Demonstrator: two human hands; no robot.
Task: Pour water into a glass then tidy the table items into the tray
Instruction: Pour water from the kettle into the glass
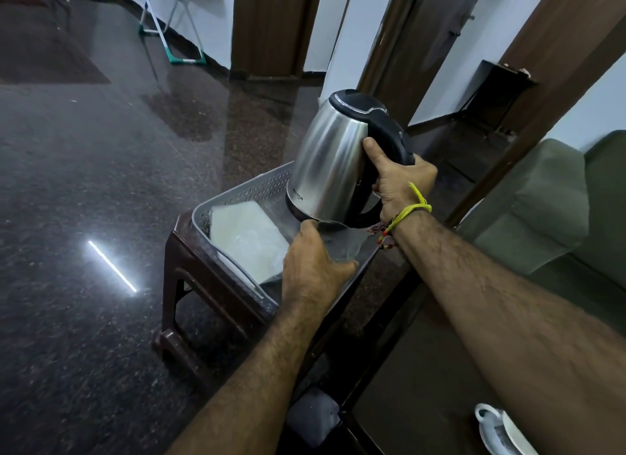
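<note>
Right hand (403, 187), right of frame centre, curled tight round the black plastic handle of a brushed stainless-steel electric kettle with a black lid (333, 159), thumb laid up along the handle's inner edge, yellow thread bracelet (411, 207) tied at the wrist. Kettle held nearly upright, leaning a little toward upper left, its base low over the far right corner of a grey perforated plastic tray (244, 192); whether the base touches the tray cannot be told. Left hand (313, 268), just below the kettle at frame centre, wrapped round a clear drinking glass (342, 239) from its left side, fingers curved on the wall and thumb toward the lower right; glass upright, rim just under the kettle's base, at the tray's near right edge. Water level in the glass not readable. Inside the tray, left of the glass, a pale translucent flat packet (245, 239) lying at a slant. Tray resting on a dark brown plastic stool (189, 285) on glossy dark speckled stone floor (84, 183). At lower right corner, a white cup and saucer (498, 431) on a dark surface. At right edge, a grey-green upholstered seat (548, 203).
</note>
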